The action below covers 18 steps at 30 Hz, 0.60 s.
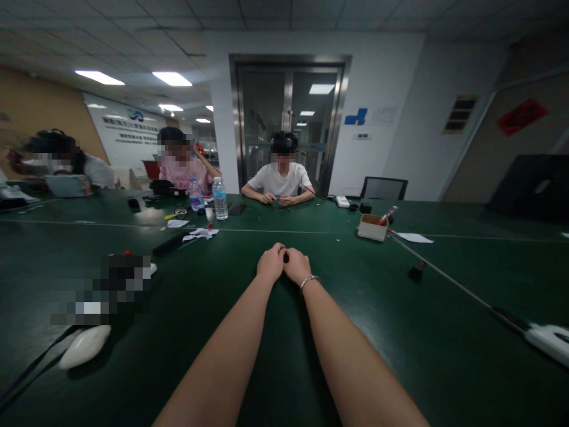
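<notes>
Both arms reach forward over the green table [191,314]. My left hand [270,261] and my right hand [297,264] rest close together at its middle, fingertips meeting. The fingers of both are curled in and closed. A small dark spot shows between them; whether it is an object or only a gap, I cannot tell. A bracelet [308,283] circles my right wrist.
Water bottles [220,198] stand at the far left, near a black rod-like item [171,243]. A small box [372,228] sits right of centre. A cable runs to a white power strip [549,341]. A white mouse-shaped object [85,347] lies left. People sit across the table.
</notes>
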Each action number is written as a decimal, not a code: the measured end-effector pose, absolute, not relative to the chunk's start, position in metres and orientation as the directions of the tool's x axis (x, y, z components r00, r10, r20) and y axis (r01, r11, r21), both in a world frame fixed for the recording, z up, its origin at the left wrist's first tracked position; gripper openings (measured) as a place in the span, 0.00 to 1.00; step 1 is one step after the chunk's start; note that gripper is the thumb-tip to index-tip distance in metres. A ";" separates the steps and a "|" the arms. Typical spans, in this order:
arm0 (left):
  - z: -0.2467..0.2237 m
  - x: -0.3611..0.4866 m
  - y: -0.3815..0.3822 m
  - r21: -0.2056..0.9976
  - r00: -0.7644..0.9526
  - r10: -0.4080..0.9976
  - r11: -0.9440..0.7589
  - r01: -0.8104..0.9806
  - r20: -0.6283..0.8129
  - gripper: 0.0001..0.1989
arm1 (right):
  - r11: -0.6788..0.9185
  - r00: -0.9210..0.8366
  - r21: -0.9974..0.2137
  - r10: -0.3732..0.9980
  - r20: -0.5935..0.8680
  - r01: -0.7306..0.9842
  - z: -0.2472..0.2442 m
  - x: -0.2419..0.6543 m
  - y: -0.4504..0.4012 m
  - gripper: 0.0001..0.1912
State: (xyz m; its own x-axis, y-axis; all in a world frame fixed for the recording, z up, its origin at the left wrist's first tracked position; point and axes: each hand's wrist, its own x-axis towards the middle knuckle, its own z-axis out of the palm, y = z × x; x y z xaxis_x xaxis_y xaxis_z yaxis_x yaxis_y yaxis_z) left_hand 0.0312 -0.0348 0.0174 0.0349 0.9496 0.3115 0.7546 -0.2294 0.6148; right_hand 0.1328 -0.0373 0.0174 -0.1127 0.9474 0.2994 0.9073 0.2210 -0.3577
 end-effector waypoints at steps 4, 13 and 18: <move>0.017 0.028 -0.033 0.583 0.124 0.946 -0.285 0.761 0.300 0.18 | 0.314 -0.193 -0.325 0.915 0.354 0.892 0.016 0.138 -0.039 0.10; 0.002 -0.003 -0.015 0.774 0.101 0.913 -0.389 0.499 0.394 0.13 | 0.438 -0.195 -0.659 0.891 0.411 0.612 0.008 0.140 -0.025 0.10; 0.005 -0.010 -0.016 0.911 0.095 0.933 -0.359 0.203 0.347 0.14 | 0.254 -0.162 -0.959 0.959 0.233 0.123 0.001 0.144 -0.016 0.13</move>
State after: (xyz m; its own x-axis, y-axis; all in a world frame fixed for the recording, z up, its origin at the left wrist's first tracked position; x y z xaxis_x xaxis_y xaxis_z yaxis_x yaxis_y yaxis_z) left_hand -0.0096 -0.0162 0.0049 0.0949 0.9332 0.3466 0.2032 -0.3590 0.9110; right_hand 0.1440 -0.0158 0.0012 -0.1619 0.9588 0.2334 0.1229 0.2542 -0.9593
